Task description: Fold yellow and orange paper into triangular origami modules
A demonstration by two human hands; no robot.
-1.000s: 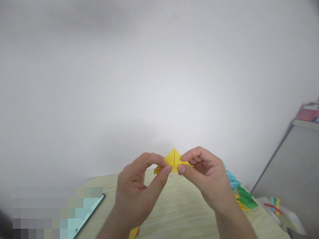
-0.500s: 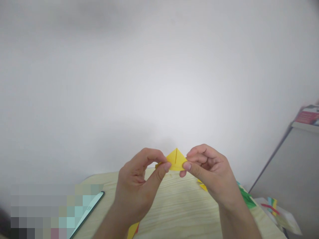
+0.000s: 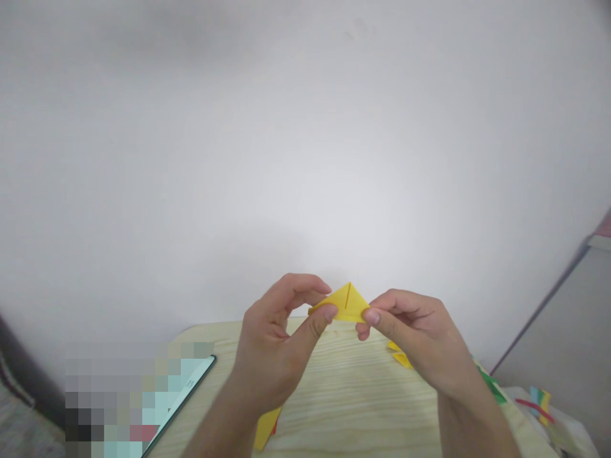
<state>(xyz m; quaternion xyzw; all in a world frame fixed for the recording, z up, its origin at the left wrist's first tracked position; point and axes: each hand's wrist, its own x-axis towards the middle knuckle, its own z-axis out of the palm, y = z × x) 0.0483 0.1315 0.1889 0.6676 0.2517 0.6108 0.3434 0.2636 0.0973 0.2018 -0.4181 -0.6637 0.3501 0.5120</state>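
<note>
A small folded piece of yellow paper (image 3: 350,304), triangular with a slit or crease running down from its peak, is held up above the table between both hands. My left hand (image 3: 281,350) grips its left side, thumb in front, with the index finger lifted a little off the paper. At the right corner, my right hand (image 3: 415,337) pinches the paper between thumb and fingers; its fingertips behind are partly hidden. Below my left wrist lies more yellow paper (image 3: 267,427) with a bit of red beside it.
Small yellow folded pieces (image 3: 401,356) lie on the wooden table (image 3: 344,394) by my right hand. A tablet-like device (image 3: 181,397), partly pixelated, is at the left. Green paper (image 3: 494,388) sits at the right edge, near a whitish bag with coloured strips (image 3: 539,404). A white wall (image 3: 305,159) stands behind.
My left index finger has lifted away from the yellow paper, and more of its left side shows. The whole view has shifted slightly, so hands and table appear farther right.
</note>
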